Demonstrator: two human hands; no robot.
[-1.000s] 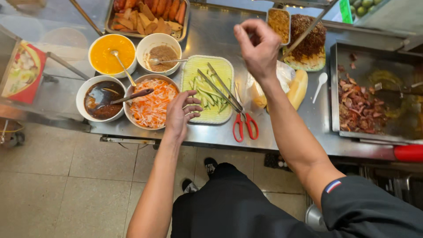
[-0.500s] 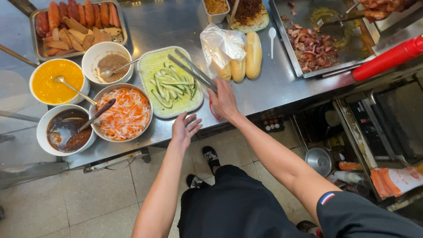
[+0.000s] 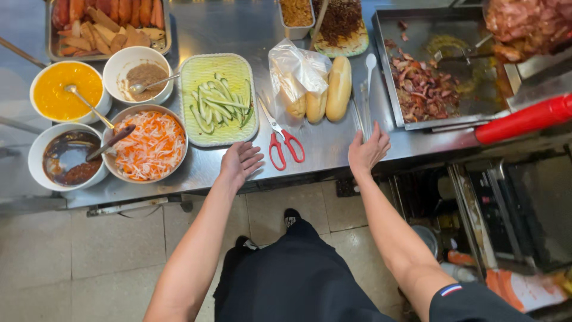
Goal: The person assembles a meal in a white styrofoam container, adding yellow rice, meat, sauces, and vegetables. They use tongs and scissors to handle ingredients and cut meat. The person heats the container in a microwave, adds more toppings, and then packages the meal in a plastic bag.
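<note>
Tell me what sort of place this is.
Probably a street-food sandwich stall: a steel counter with bread rolls in a bag, a griddle tray of fried meat, and bowls of pickled vegetables and sauces.

Orange sauce bowl [image 3: 68, 90], shredded carrot salad bowl [image 3: 148, 145], griddle meat [image 3: 424, 90], sausage tray [image 3: 107, 25]

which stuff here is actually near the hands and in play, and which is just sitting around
In play:
left hand, open, by the green tray of cucumber strips
right hand, open, on the steel counter edge
red-handled scissors
bread rolls in a clear bag

Lying about:
white bowl of orange sauce
white bowl of shredded carrot
metal griddle pan of chopped meat
</note>
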